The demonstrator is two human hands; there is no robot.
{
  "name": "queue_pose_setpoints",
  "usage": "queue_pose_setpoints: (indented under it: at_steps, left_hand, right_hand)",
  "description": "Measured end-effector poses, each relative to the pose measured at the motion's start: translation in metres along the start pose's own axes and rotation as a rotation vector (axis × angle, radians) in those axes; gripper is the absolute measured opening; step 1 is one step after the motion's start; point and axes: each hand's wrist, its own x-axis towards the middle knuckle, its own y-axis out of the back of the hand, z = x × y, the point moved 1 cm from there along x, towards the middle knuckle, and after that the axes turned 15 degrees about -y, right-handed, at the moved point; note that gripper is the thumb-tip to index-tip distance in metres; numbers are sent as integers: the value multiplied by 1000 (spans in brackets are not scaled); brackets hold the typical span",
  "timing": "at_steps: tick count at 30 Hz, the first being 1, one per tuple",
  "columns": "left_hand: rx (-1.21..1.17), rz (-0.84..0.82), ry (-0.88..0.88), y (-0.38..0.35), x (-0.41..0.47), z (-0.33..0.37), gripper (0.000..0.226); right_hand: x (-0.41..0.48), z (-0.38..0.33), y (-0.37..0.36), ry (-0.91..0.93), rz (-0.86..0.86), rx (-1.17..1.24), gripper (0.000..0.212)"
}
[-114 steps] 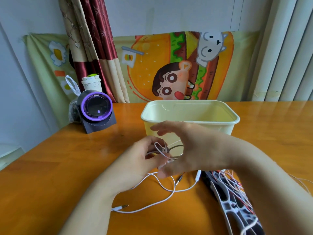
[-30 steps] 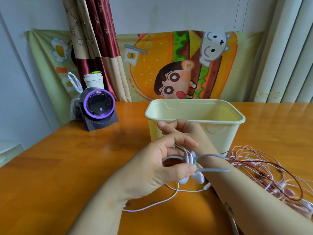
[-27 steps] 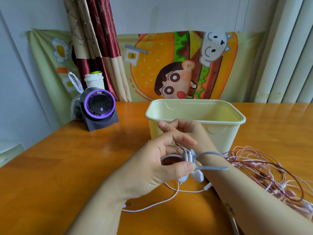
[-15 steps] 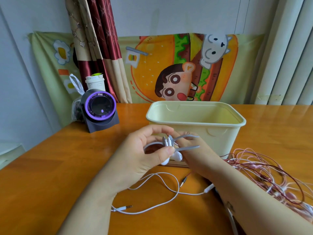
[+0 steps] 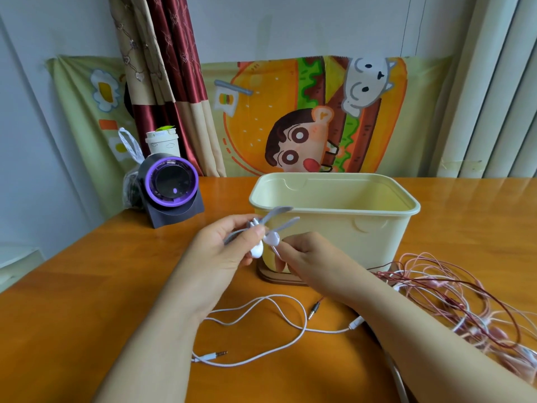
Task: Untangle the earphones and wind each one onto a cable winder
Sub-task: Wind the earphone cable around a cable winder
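Lifted clear of the worktop (image 5: 87, 286), my left hand (image 5: 229, 251) clamps the grey cable winder (image 5: 279, 212) and both white earbuds (image 5: 272, 238). My right hand (image 5: 308, 257) now pinches their cable (image 5: 305, 321), which lies mostly slack below. Winding looks ready to start.

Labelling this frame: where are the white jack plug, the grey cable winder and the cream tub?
white jack plug (image 5: 221, 353): head view, its metal tip.
grey cable winder (image 5: 279, 211): head view, its upper prong.
cream tub (image 5: 348, 239): head view, its front wall.
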Motion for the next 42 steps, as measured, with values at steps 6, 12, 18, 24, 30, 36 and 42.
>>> queue_pose_setpoints:
  at_steps: [6,12,18,24,30,36,42]
  left_hand:
    - [-297,235,110,-18,0,-4,10]
    - [-316,365,79,-24,1,-4,7]
    - [-391,336,82,-38,-6,-3,9]
    - [-422,404,42,-41,-3,-4,10]
    - [-527,418,116,-36,-1,-11,23]
    - [-584,396,202,-39,-2,-12,29]
    - [-590,402,220,-39,-2,-14,35]
  right_hand:
    - [2,2,3,-20,120,-244,25]
    - [-21,-28,11,305,443,91,16]
    - [-11,-17,-5,127,273,340,7]
    - [-11,-15,-3,81,196,525,17]
    - [-16,-18,-14,284,328,211,24]
    - [-12,-14,-9,281,384,151,25]
    - [-11,-13,-6,298,371,199,18]
